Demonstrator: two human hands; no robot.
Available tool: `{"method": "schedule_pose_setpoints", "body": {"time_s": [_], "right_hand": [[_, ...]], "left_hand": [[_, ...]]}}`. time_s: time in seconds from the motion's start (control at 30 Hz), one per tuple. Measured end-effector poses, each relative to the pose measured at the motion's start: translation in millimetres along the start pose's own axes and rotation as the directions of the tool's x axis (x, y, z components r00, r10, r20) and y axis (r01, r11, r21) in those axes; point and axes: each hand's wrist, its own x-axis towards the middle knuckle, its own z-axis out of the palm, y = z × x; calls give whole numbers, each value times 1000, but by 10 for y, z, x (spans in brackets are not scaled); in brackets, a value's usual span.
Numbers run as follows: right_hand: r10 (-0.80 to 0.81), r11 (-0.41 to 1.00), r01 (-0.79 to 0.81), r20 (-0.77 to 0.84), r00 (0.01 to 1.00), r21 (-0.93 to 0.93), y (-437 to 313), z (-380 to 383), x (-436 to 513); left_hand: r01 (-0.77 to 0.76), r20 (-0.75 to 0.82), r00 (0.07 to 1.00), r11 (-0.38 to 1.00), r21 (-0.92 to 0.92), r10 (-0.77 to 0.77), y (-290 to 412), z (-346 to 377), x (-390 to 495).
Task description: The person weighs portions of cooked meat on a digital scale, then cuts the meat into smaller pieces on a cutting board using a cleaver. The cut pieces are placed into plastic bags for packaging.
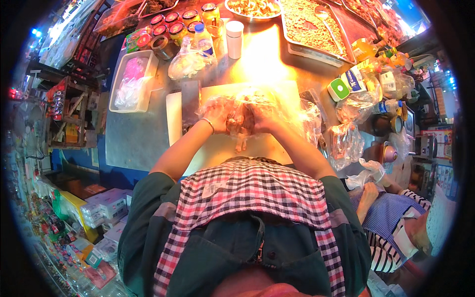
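A brown piece of meat, perhaps poultry (240,120), is gripped between both hands over a pale cutting board (215,148). My left hand (218,114), with a bracelet at the wrist, holds its left side. On its other side my right hand (264,117) closes round it. Thin clear plastic covers both hands; whether it is gloves or a bag I cannot tell. A pale narrow end of the meat points down towards the checked apron. Left of the hands, a cleaver's broad blade (190,98) lies on the board's left part. Strong lamp glare washes out the board's far side.
A white plastic tub (153,70) holding bags stands at the left. Behind are lidded jars (177,28), a knotted plastic bag (185,65), a white bottle (234,41) and a food tray with a spoon (291,46). Bottles and plastic bags crowd the right. A co-worker (386,215) is at the lower right.
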Motion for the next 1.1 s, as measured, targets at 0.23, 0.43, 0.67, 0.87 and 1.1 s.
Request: {"method": "schedule_pose_setpoints", "body": {"time_s": [0.23, 0.43, 0.67, 0.87, 1.1], "right_hand": [[-587, 18, 435, 343, 733, -900, -85, -149, -69], [-658, -549, 326, 639, 398, -769, 85, -174, -73], [-692, -545, 245, 595, 409, -802, 238, -287, -55], [-745, -379, 226, 441, 500, -897, 76, -33, -323], [-388, 764, 464, 255, 886, -449, -183, -132, -342]], "left_hand": [[-84, -119, 990, 990, -109, 71, -87, 2, 87], [-262, -424, 892, 944, -201, 157, -107, 137, -88], [-274, -393, 908, 915, -297, 144, -77, 151, -117], [97, -66, 982, 771, -629, -178, 13, 52, 12], [120, 115, 991, -80, -990, 67, -49, 88, 326]]}}
